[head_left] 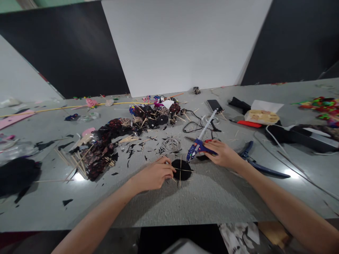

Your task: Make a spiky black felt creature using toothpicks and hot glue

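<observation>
A round black disc [185, 173] with thin wooden sticks crossed over it lies on the table in front of me. My left hand [156, 173] pinches at the disc's left edge, its fingertips on a stick there. In my right hand [221, 153] is a blue glue gun [196, 149], a long white glue stick rising out of its back. The gun's nozzle points down at the disc's upper right edge; whether it touches cannot be made out. Just behind the disc sits a clear ring [171, 145] among black scraps.
Dark ruffled pieces with sticks [102, 153] curve along the left and back. To the right lie blue-handled pliers [261, 166], a red-handled tool [249, 124], a tissue pack [261, 116] and a white cable [287, 150]. Further back are a phone [214, 105] and black cord [191, 126].
</observation>
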Tool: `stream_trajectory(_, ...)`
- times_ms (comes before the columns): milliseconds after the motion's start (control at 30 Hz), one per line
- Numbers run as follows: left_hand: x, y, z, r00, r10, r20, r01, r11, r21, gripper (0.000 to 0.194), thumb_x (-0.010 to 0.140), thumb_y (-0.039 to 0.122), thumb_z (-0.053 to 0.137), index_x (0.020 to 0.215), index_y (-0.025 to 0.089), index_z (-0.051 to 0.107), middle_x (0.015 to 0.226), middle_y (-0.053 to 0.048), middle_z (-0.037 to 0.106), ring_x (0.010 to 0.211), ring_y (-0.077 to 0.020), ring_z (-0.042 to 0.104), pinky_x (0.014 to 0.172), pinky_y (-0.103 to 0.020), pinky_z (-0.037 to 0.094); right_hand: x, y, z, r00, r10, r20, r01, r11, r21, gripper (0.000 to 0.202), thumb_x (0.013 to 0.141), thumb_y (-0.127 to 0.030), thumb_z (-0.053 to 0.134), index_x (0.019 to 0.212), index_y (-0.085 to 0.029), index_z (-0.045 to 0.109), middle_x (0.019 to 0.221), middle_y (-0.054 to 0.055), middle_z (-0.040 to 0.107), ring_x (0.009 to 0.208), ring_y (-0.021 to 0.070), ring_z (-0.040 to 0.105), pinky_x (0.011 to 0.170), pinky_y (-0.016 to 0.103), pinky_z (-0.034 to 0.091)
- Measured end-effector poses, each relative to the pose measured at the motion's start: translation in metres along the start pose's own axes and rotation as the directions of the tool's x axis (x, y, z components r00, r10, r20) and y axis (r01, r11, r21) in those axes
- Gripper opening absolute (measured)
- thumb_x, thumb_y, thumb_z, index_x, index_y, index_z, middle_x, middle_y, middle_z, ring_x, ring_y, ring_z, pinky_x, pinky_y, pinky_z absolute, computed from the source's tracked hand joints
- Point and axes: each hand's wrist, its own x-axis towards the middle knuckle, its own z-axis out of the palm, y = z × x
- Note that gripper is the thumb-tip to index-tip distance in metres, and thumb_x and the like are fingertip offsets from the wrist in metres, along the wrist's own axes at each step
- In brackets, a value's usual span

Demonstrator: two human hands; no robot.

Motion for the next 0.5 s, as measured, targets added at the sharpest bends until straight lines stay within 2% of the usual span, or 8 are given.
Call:
stream_trajectory(367, 0.0, -0.0013, 0.0007, 1.0, 0.006, -0.002, -0.006, 1.0, 0.005, 0.023, 0.1, 0.01, 0.055, 0.091, 0.021, 0.074, 0.119, -0.003, 0.075, 0.122, -0.0217, 0.05, 0.106, -0.038, 0.047, 0.0007, 0.0021, -0.0013, 0.999, -0.004, -0.034, 0.004, 1.0, -0.002, 0.027, 0.095, -0.024, 0.065, 0.121, -0.022, 0.073, 0.109, 0.011, 0.079, 0.096, 0.0269, 0.076, 0.092, 0.043, 0.061)
stream_trajectory(500, -0.0004, -0.0023, 0.0023, 1.0, 0.008, 0.0, -0.008, 1.0, 0.022, 0.024, 0.099, 0.009, 0.055, 0.091, 0.021, 0.074, 0.12, -0.002, 0.074, 0.123, -0.0216, 0.051, 0.108, -0.038, 0.046, -0.0006, 0.0046, -0.001, 0.999, -0.018, -0.046, 0.017, 1.0, -0.019, 0.03, 0.095, -0.024, 0.064, 0.124, -0.021, 0.072, 0.111, 0.012, 0.079, 0.099, 0.0283, 0.075, 0.093, 0.044, 0.061)
